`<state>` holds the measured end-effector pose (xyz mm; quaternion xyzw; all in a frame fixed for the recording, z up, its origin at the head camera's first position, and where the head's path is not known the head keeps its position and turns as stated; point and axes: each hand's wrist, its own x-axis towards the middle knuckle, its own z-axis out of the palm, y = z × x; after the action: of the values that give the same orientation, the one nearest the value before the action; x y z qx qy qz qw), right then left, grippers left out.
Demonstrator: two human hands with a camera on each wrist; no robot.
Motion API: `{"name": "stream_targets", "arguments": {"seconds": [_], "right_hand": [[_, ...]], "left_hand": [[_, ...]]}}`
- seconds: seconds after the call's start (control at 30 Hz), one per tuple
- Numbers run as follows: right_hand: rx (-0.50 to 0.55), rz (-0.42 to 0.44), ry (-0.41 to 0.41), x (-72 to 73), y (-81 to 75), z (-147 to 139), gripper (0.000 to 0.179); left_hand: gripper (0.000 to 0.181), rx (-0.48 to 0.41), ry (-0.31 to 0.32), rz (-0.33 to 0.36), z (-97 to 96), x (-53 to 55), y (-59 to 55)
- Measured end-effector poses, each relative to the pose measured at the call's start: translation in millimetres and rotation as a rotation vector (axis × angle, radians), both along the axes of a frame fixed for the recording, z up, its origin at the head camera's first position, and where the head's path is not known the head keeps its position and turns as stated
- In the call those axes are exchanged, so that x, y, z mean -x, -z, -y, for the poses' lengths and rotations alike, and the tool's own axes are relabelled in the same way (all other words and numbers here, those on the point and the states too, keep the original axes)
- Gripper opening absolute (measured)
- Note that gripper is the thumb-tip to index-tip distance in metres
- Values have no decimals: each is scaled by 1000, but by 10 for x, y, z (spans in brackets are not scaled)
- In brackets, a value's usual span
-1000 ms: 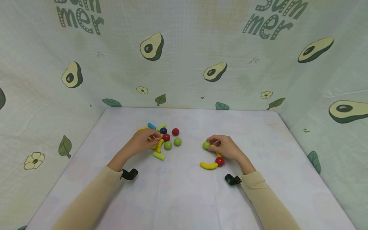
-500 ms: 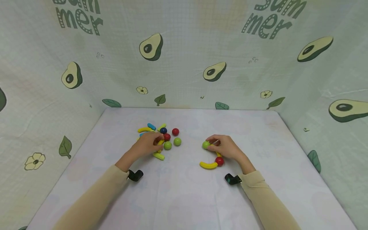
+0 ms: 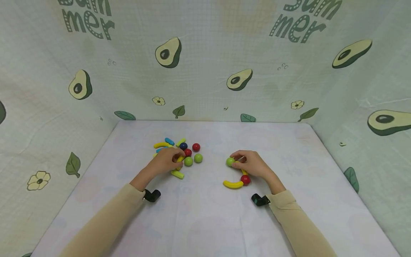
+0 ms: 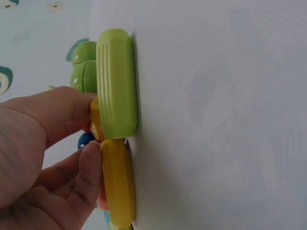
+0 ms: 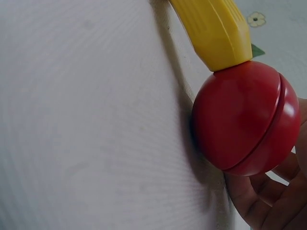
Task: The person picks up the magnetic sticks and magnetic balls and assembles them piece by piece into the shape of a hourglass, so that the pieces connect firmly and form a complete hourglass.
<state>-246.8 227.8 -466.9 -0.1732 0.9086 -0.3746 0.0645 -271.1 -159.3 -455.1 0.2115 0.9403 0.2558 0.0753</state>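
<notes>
My left hand (image 3: 165, 160) pinches a curved yellow rod (image 3: 180, 159) between thumb and fingers, at the near right side of a cluster of toy rods and balls. Close by lie a lime-green rod (image 4: 116, 84), another yellow rod (image 4: 118, 184), a green ball (image 3: 188, 161) and a red ball (image 3: 187, 152). My right hand (image 3: 248, 163) holds a green ball (image 3: 230, 162) at its fingertips. Under that hand, partly hidden, a curved yellow rod (image 3: 245, 172) meets a red ball (image 5: 242, 120). From this ball a second curved yellow rod (image 3: 233, 185) extends leftward.
Around the left hand lie a dark blue ball (image 3: 183, 146), a red ball (image 3: 196, 147), a green ball (image 3: 198, 158), a blue rod (image 3: 169, 141) and a yellow rod (image 3: 161, 145). A patterned cloth (image 3: 205, 71) rises behind the white table (image 3: 205, 221).
My left hand has shifted to the right and is now at the curved yellow rod; the red and green balls beside it have moved slightly right. The right hand stays in place.
</notes>
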Motion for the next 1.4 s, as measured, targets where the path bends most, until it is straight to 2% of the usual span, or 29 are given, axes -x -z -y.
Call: {"name": "stream_targets", "arguments": {"seconds": [0.23, 0.53, 0.67, 0.83, 0.93, 1.1, 1.23, 1.4], "right_hand": [[2, -3, -1, 2, 1, 1, 31], [-1, -9, -2, 2, -1, 6, 30], [-2, -7, 1, 0, -2, 9, 30], [-4, -4, 3, 0, -2, 12, 31], [-5, -2, 2, 1, -3, 11, 31], [-2, -1, 1, 5, -8, 6, 31], [-1, 1, 0, 5, -10, 5, 30], [2, 5, 0, 5, -12, 4, 30]], "left_hand": [[28, -12, 23, 9, -26, -29, -23], [39, 10, 47, -27, -14, -23, 19], [32, 3, 25, -27, -26, -27, 34], [29, -46, -30, -21, -29, -31, 34], [30, -69, -69, -10, -29, -41, -4], [28, -69, -97, -26, -40, -23, -103], [28, -71, -88, -76, -69, 7, -212], [28, -74, -13, -157, -177, 31, -340]]}}
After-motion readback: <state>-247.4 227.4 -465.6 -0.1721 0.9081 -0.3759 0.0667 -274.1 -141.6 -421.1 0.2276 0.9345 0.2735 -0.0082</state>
